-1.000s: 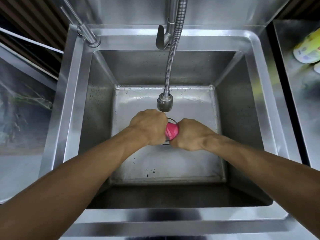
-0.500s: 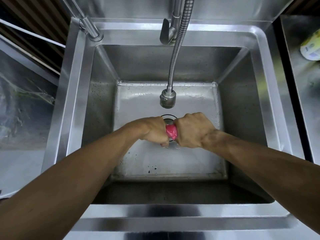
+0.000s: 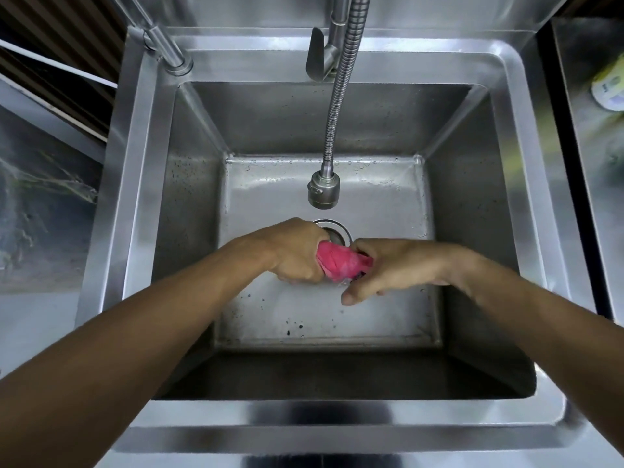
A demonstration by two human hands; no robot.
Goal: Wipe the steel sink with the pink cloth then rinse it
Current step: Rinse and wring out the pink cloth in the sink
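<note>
A moment ago both my fists were clamped on the pink cloth (image 3: 341, 265), twisting it; now my right hand (image 3: 398, 268) has let go, its fingers (image 3: 361, 293) spread loose and only brushing the cloth's free end, while my left hand (image 3: 297, 255) keeps its fingers curled tight round the other end; the cloth sticks out of that fist toward my right fingertips, bunched and dripping, a little water falling just beneath it; the drain (image 3: 337, 231) lies just beyond my left knuckles, the spray head (image 3: 323, 190) hanging further past them, no water running that I can see; I judge the wringing is over and the steel sink (image 3: 472, 211), wet and spotted, is nearly finished.
</note>
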